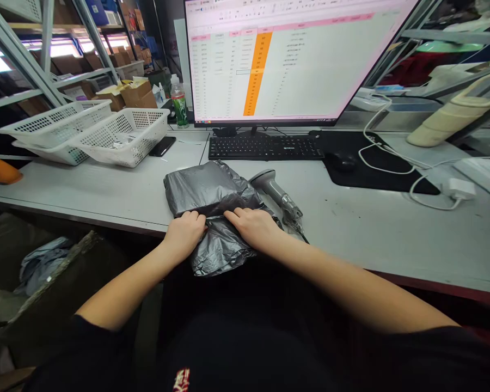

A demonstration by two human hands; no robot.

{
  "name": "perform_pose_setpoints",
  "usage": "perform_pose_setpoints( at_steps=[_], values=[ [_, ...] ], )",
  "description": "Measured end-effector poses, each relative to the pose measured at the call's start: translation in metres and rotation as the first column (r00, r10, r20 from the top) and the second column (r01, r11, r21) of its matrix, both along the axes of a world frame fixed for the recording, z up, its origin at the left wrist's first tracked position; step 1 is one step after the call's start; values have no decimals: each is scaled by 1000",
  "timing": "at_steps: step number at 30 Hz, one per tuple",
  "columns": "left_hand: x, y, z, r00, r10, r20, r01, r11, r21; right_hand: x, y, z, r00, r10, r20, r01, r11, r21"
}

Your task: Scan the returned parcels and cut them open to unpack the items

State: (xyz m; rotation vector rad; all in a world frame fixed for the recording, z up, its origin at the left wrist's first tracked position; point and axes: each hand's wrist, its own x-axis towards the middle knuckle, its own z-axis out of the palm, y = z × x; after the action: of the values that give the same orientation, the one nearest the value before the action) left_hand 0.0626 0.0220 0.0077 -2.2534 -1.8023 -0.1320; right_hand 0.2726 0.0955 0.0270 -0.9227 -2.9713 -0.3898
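A grey plastic mailing bag (pixel 204 188) with something bulky inside lies at the front edge of the desk, and its loose end hangs over that edge. Both my hands grip the bag where the full part meets the loose end. My left hand (pixel 187 234) has its fingers curled into the plastic on the left. A short way to the right, my right hand (pixel 253 226) pinches the same fold, thumb side toward the left hand. Just beyond the right hand lies a grey barcode scanner (pixel 276 191), its handle end partly wrapped in clear plastic.
A monitor (pixel 286 65) showing a spreadsheet stands behind a black keyboard (pixel 265 147). On the right are a mouse (pixel 341 161), a mat and white cables. White baskets (pixel 126 136), a phone (pixel 162 146) and a bottle (pixel 180 103) stand left. Below left is an open sack (pixel 65 283).
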Motion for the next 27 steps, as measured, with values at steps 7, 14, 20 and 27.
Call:
perform_pose_setpoints(
  at_steps=[7,14,20,27],
  values=[
    [-3,-2,-2,980,24,199,-60,983,175,4,-5,3,996,-77,-53,75,996,-46],
    [2,-2,4,976,-48,215,-16,957,290,-6,-8,26,991,-14,-135,7,998,-56],
    [-9,0,-3,930,-245,273,116,902,416,-21,-6,37,987,142,-69,-144,989,-27],
    [-28,-11,-5,884,-370,286,255,894,367,-17,-2,62,984,174,35,-175,984,27]
  ],
)
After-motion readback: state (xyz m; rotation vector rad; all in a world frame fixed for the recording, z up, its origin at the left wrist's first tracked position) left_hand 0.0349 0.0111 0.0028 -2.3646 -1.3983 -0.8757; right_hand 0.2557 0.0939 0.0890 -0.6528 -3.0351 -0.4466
